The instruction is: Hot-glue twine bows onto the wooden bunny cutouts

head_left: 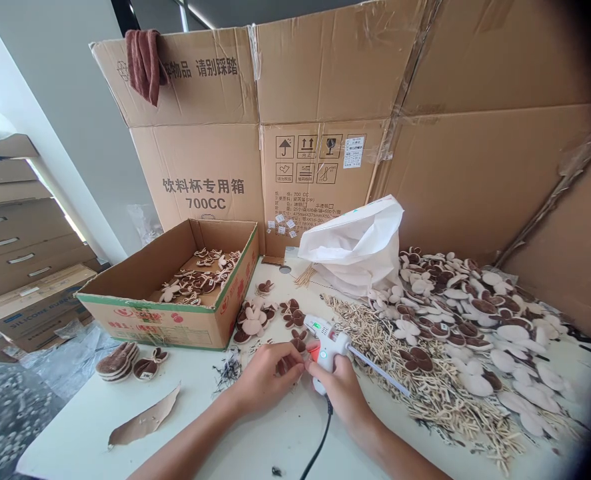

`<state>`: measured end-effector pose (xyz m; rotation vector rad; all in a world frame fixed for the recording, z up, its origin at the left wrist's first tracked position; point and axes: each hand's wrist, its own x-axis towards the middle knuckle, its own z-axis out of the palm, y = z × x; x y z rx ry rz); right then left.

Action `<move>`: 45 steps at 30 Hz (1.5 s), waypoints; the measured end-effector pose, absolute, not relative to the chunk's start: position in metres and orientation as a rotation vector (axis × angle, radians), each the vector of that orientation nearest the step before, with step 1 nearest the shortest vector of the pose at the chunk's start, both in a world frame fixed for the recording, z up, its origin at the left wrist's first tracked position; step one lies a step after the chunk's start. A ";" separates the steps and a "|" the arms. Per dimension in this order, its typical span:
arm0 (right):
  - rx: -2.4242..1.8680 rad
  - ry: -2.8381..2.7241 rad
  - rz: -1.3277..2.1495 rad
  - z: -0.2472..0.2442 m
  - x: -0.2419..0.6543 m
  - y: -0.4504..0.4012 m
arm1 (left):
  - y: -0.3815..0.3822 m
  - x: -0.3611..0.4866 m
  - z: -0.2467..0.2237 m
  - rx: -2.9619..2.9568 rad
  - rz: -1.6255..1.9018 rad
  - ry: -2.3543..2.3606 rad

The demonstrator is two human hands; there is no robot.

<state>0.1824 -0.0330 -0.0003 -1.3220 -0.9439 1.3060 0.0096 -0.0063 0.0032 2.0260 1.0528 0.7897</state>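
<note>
1. While our right hand point(348, 393) has its grip closed around the hot glue gun point(328, 350), our left hand point(262, 380) is right at its trigger side, fingertips drawn together. Can't tell if the left grip pinches anything; too small and partly hidden.
2. Gun position: above the surface point(215, 433), front end by the brown plush pieces point(295, 319). Glue stick point(380, 373) sticks out the back, power cord point(320, 447) runs down toward us. Indicator lit green, so we'd call it powered.
3. Ahead of our left hand, beside the box: a small cluster of cream and brown plush pieces point(252, 320). Black thread scraps point(229, 370) just beside that hand.
4. Done, our read: the batch of plush shapes point(205, 280) inside the open cardboard box point(165, 327) looks set apart from the rest. Small stack of plush pieces point(118, 363) sits outside its near wall; status unclear.
5. Left, our read: most of it. Big heap of brown and cream plush pieces point(435, 300) on the right, plus a wide spread of short cream cords point(415, 380) in front of it. Box batch is clearly smaller than the heap.
6. Also around: white bag point(360, 247) behind the cords, torn cardboard strip point(145, 423) near left.
</note>
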 end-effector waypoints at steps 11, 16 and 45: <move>-1.342 -0.931 1.305 -0.001 0.181 -0.031 | -0.007 0.009 0.004 2.046 0.772 1.079; -1.343 -0.928 1.298 0.002 0.180 -0.033 | -0.007 0.010 0.002 2.040 0.760 1.056; -1.344 -0.940 1.307 -0.004 0.183 -0.030 | -0.008 0.011 0.003 2.035 0.797 1.062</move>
